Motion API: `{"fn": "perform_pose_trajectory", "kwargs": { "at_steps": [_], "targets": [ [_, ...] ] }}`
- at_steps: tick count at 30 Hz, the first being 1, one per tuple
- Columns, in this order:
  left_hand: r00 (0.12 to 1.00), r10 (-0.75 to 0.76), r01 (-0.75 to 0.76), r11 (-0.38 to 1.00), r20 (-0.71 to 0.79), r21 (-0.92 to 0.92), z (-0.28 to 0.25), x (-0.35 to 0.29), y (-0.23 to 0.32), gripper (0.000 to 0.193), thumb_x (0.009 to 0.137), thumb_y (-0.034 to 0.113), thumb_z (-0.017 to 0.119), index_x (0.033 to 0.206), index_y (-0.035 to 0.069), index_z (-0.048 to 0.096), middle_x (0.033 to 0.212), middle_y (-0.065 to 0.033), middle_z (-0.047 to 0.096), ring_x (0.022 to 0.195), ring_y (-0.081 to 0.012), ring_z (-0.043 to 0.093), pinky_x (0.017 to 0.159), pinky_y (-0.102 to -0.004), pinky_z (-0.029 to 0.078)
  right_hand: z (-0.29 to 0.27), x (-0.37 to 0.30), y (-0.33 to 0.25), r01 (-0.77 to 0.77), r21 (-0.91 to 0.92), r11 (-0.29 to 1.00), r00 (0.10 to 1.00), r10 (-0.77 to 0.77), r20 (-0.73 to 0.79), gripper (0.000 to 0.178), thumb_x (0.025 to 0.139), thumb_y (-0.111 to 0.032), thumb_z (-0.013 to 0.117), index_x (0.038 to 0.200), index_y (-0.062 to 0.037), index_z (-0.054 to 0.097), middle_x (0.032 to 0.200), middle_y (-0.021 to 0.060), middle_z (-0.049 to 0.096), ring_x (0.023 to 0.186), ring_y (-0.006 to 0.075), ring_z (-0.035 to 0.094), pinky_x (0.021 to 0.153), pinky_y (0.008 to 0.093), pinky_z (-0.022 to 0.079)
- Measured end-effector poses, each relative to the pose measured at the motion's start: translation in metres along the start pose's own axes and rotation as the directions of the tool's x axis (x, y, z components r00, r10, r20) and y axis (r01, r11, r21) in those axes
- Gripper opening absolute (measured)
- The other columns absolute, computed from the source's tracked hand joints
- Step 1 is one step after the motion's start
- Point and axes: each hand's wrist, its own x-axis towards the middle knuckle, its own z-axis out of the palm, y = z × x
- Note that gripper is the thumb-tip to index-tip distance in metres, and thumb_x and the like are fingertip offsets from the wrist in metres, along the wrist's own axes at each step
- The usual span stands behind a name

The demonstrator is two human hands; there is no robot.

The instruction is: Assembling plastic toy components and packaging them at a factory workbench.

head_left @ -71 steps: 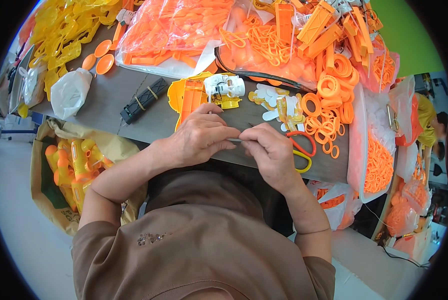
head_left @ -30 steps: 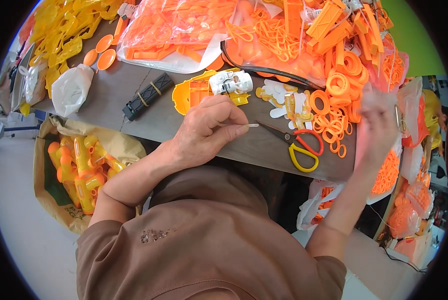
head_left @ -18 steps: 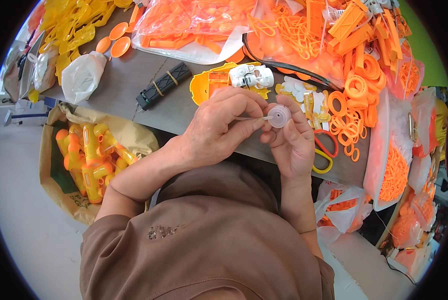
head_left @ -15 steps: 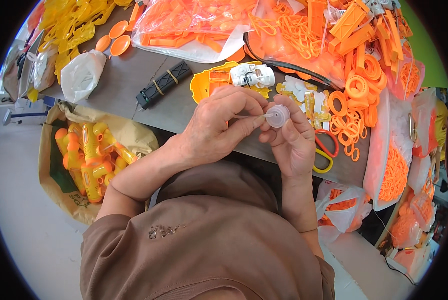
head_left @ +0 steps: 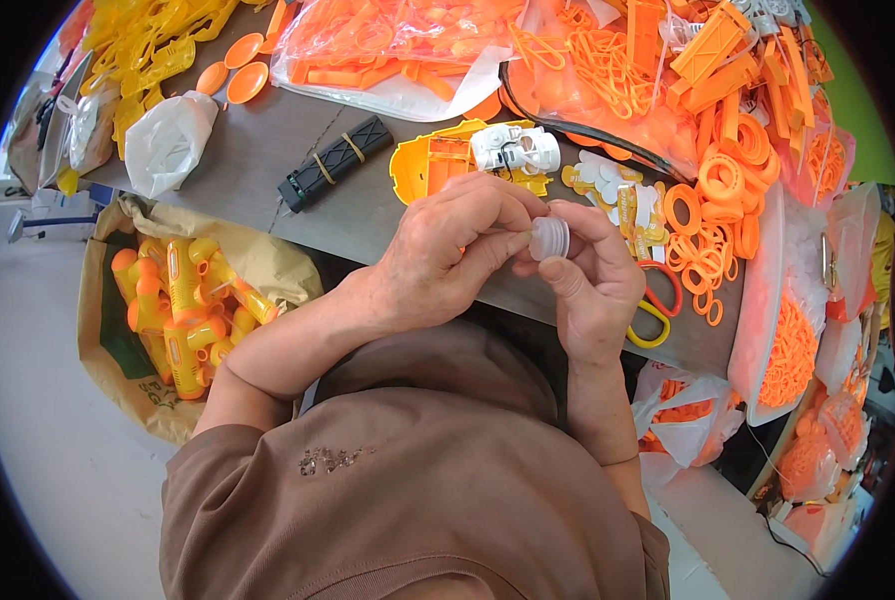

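My right hand (head_left: pixel 598 280) grips a small, round, translucent plastic cap (head_left: pixel 550 239) with a ridged rim, held above the table's near edge. On its left side, my left hand (head_left: pixel 443 245) is closed in a pinch against the cap. The thin pale tube between these fingertips is now mostly hidden by them. Just beyond my hands lies a yellow toy shell half (head_left: pixel 411 170) with an orange part inside. A white mechanism (head_left: pixel 523 150) with dark wiring rests on it. Red-and-yellow-handled scissors (head_left: pixel 650 320) lie right of my right hand.
Orange rings (head_left: pixel 703 250) and white-and-yellow stickers (head_left: pixel 633 205) lie to the right. A black rectangular part (head_left: pixel 338 165) with rubber bands sits left. Bags of orange parts (head_left: pixel 398 45) line the back. A paper sack (head_left: pixel 108 300) of yellow-orange pieces stands at lower left.
The cap has turned from facing up toward me to more edge-on. My left fingers have closed up against it, covering the tube. The view has shifted slightly.
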Motion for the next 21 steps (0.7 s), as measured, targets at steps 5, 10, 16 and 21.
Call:
{"fn": "perform_pose_trajectory", "kwargs": {
  "at_steps": [5,10,16,21],
  "targets": [
    [0.999,-0.033,0.024,0.975,-0.036,-0.220,0.002,-0.004,-0.002,0.009,0.084,-0.009,0.055,0.088,-0.001,0.054,0.095,-0.0126,0.064,0.074,-0.0172,0.063,0.065,-0.0268,0.051,0.001,-0.003,0.002,0.155,-0.190,0.969,0.987,-0.142,0.077,0.042,0.079,0.005,0.069,0.118,0.0050,0.053,0.111,0.0134,0.053,0.091,0.0200,0.063,0.076,0.0314,0.058],
    [1.000,-0.011,0.010,0.995,-0.003,-0.104,0.000,-0.004,-0.008,0.010,0.083,-0.008,0.058,0.089,-0.001,0.055,0.100,-0.0127,0.064,0.081,-0.0181,0.064,0.071,-0.0286,0.051,0.000,-0.001,0.002,0.200,-0.286,0.937,0.980,-0.184,0.081,0.044,0.077,0.012,0.068,0.117,0.0049,0.054,0.112,0.0138,0.051,0.092,0.0186,0.062,0.077,0.0293,0.057],
    [0.989,-0.140,0.146,0.953,0.040,-0.265,-0.017,0.004,0.009,0.035,0.073,-0.002,0.072,0.106,0.002,0.062,0.101,-0.0099,0.064,0.096,-0.0215,0.062,0.087,-0.0321,0.047,0.005,-0.003,-0.016,0.163,-0.404,0.900,0.987,-0.150,0.063,0.054,0.074,0.011,0.071,0.123,0.0019,0.048,0.101,0.0102,0.056,0.087,0.0151,0.060,0.075,0.0267,0.053],
    [0.987,0.120,-0.133,0.984,0.105,0.120,-0.013,0.002,0.001,0.040,0.063,-0.001,0.075,0.101,0.003,0.063,0.094,-0.0084,0.065,0.086,-0.0267,0.062,0.083,-0.0378,0.047,0.008,-0.004,-0.019,0.079,-0.329,0.941,0.995,-0.052,0.090,0.041,0.076,0.006,0.072,0.111,0.0022,0.051,0.097,0.0076,0.056,0.083,0.0123,0.058,0.073,0.0263,0.051]
  ]
}}
